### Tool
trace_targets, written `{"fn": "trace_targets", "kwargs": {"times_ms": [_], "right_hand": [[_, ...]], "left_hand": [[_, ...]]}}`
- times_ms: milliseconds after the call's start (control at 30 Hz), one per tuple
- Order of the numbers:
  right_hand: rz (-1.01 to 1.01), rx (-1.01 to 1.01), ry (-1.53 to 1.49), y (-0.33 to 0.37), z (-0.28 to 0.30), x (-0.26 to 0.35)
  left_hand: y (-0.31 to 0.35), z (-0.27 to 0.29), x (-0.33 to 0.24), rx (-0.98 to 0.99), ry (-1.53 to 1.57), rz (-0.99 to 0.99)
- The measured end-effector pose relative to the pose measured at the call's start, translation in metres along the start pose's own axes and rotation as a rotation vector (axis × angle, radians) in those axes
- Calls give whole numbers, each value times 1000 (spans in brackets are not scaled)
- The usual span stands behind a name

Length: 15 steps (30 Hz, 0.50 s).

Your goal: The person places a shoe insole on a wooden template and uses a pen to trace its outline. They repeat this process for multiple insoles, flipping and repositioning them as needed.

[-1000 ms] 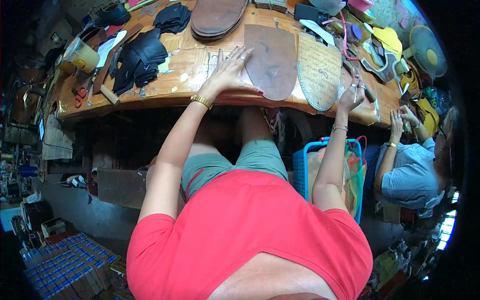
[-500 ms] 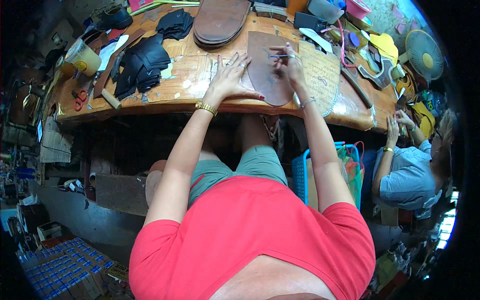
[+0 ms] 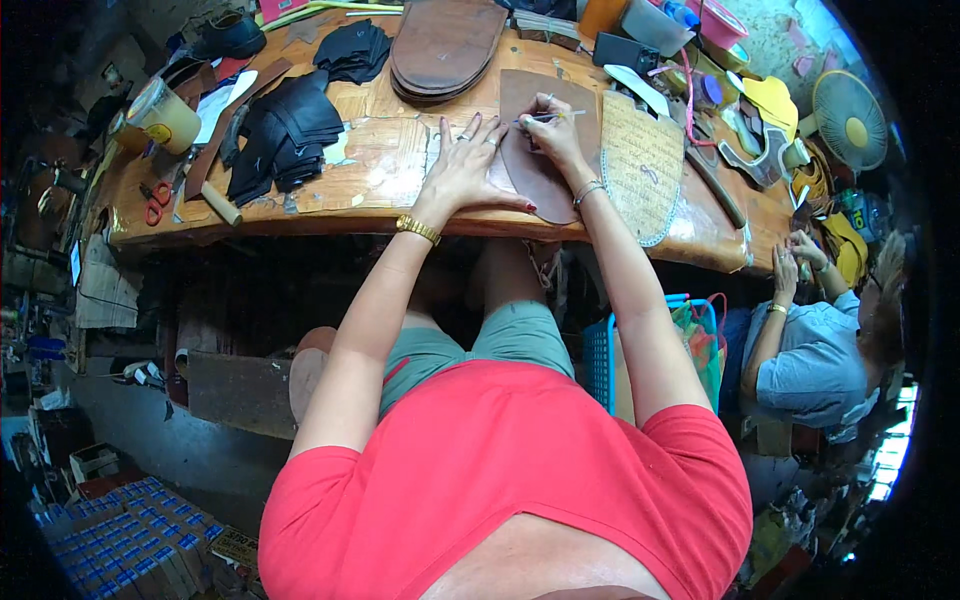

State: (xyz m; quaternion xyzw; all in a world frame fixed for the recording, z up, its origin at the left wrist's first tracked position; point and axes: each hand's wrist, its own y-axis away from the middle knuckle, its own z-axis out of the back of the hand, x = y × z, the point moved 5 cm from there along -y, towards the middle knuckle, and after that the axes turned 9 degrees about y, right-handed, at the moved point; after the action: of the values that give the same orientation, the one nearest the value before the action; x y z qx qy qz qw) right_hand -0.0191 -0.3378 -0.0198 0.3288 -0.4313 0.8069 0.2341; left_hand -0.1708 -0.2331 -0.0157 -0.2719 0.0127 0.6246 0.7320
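Observation:
A rounded brown leather piece [image 3: 545,190] lies on the wooden workbench [image 3: 390,150] in front of me. My left hand [image 3: 463,172] rests flat with fingers spread, mostly on the wood just left of the leather, its thumb reaching the leather's lower left edge. Between the fingers of my right hand [image 3: 556,138] is a slim pen [image 3: 574,113], its tip down near the upper left part of the leather. Right beside it lies a tan, rounded template [image 3: 640,150] covered in handwriting, with a dotted border.
Stacked brown leather pieces [image 3: 448,45] lie beyond my left hand, black pieces [image 3: 285,135] further left. Red-handled scissors [image 3: 156,202] sit near the left edge. A dark bar [image 3: 716,185] lies right of the template. Below stands a blue basket [image 3: 598,360]; a co-worker [image 3: 810,350] sits at right.
My right hand has moved left and slightly nearer, bringing the pen down toward the leather's left side. My left hand stays spread in nearly the same place.

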Motion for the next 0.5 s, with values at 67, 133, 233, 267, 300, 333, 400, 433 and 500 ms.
{"fn": "trace_targets", "kwargs": {"times_ms": [67,133,233,267,300,333,400,433,500], "right_hand": [[-65,21,3,0,1,-1],[-109,44,-4,1,-4,18],[-136,64,16,3,-1,12],[-140,72,24,3,-1,3],[-144,52,13,2,-1,-4],[-149,31,1,1,0,-11],[-116,2,32,-2,0,-14],[-75,-8,74,-3,0,-14],[-103,47,-1,-2,-3,-13]], "left_hand": [[0,-1,0,-7,-3,-3],[2,-2,3,-17,-1,3],[1,-3,1,-14,-9,2],[0,-5,1,-9,-14,4],[0,-2,1,-9,-8,3],[-1,0,0,-8,-2,2],[-1,0,0,-6,9,3],[-1,0,0,-6,12,4],[-1,-1,1,-10,27,6]]}}
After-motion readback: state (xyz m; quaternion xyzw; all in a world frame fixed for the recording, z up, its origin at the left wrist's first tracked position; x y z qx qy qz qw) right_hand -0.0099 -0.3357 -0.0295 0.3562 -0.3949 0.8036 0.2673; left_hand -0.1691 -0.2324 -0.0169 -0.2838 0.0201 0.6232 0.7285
